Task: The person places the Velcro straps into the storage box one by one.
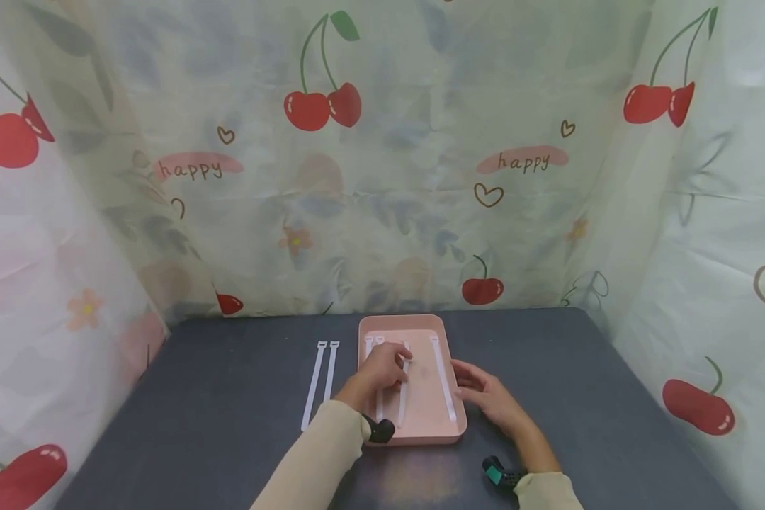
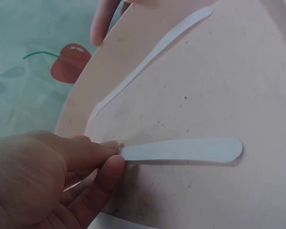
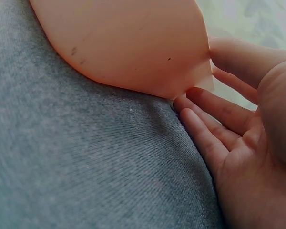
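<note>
A pink tray (image 1: pixel 414 433) stands on the dark table, with white straps lying lengthwise in it. Reaching over the tray, my left hand (image 1: pixel 382 367) pinches one end of a white strap (image 2: pixel 181 150) between thumb and fingers; its rounded end points away over the tray floor. Another white strap (image 1: pixel 445 382) lies along the tray's right side. Two more straps (image 1: pixel 379 404) at the left are partly covered by my left hand. Against the outside of the tray's right wall rests my right hand (image 1: pixel 494 400), fingers fairly straight and fingertips at its lower edge in the right wrist view.
Two white straps (image 1: pixel 319 375) with slotted heads lie side by side on the dark table (image 1: pixel 229 397), left of the tray. A curtain (image 1: pixel 382 177) printed with cherries hangs behind the table and along both sides. Each wrist wears a dark band.
</note>
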A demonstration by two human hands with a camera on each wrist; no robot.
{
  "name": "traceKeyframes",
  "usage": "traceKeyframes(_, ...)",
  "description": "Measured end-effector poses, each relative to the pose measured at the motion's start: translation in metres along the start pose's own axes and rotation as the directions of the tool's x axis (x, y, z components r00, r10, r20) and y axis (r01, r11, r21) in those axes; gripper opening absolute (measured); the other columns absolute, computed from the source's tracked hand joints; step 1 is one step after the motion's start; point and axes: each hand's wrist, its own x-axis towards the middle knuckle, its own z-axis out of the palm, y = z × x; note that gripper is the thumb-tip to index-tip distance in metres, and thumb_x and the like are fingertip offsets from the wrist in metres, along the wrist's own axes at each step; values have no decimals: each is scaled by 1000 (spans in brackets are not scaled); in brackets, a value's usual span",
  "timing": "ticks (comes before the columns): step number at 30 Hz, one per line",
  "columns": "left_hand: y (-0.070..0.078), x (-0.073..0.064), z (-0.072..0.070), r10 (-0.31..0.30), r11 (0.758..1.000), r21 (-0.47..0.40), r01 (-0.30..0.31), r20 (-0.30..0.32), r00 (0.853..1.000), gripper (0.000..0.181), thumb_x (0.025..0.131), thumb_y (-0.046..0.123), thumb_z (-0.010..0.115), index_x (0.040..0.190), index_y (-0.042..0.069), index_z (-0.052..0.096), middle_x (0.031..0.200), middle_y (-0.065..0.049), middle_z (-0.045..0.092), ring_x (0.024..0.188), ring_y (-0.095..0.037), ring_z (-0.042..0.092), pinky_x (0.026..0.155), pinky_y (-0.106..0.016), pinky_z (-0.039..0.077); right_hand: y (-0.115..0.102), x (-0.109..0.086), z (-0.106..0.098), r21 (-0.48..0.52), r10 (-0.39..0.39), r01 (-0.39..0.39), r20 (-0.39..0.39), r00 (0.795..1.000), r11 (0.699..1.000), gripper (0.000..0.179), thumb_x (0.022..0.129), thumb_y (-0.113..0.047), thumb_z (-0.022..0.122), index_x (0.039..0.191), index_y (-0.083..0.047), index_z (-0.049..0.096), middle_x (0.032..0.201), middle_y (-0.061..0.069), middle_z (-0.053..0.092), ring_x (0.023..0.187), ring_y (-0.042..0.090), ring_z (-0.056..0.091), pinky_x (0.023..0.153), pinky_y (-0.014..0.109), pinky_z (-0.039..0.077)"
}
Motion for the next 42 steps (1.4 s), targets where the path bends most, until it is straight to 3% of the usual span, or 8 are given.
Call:
traceKeyframes(8,2,0,2,-12,999,49,15,-79,997,38,74,-9,74,110,0,67,66,-6,56,43,-13,54,42,-24,45,-1,0,1,7,-4,4,0,1000,1000,60,93,-16,65,146,-3,41,140,21,49,124,35,51,97,27,45)
traceKeyframes(14,8,0,7,-94,992,72,107,-164,982,32,70,-7,75,101,2,69,69,-6,60,42,-13,55,40,-23,44,-4,1,4,12,-1,1,-4,1000,1000,60,93,-15,66,146,-3,41,140,21,49,124,35,50,102,41,43)
traceKeyframes(18,12,-4,4,-122,976,154,156,-207,971,30,69,1,79,97,7,71,84,-7,65,58,-16,59,52,-26,47,-1,3,6,12,-8,8,1,1000,1000,59,93,-16,66,146,-4,42,140,20,49,123,34,51,101,37,44)
traceKeyframes(22,13,-9,-2,-89,964,224,140,-220,971,26,69,9,79,94,11,73,91,-5,67,72,-20,55,61,-29,45,-1,3,6,11,-12,12,4,1000,1000,59,93,-16,66,145,-3,42,140,21,49,123,35,51,101,38,44)
traceKeyframes(25,15,-13,-4,-97,978,165,130,-195,976,23,71,7,78,94,8,73,83,-5,64,65,-19,55,56,-28,45,-2,2,5,9,-7,7,-1,1000,1000,60,93,-17,66,146,-4,42,140,20,49,123,34,51,102,42,43)
traceKeyframes(29,16,-15,-1,-170,985,-3,171,-119,978,26,77,2,75,102,4,70,72,-7,60,49,-14,53,46,-25,46,-4,1,4,8,-7,7,-1,1000,1000,61,94,-17,65,147,-3,40,141,21,48,124,35,50,103,47,41)
traceKeyframes(35,21,-16,9,-211,960,-198,198,-45,976,35,80,-4,72,114,0,64,71,-9,60,44,-14,53,44,-27,51,-2,0,2,5,8,-8,-5,1000,1000,60,93,-17,66,147,-5,41,141,20,48,124,34,51,102,44,42)
traceKeyframes(42,26,-15,19,-198,935,-311,169,-63,978,39,79,-9,70,117,-1,63,81,-8,60,52,-16,57,50,-31,56,1,0,0,16,-23,23,2,1000,1000,60,93,-16,66,146,-3,41,139,22,49,122,36,52,94,26,47)
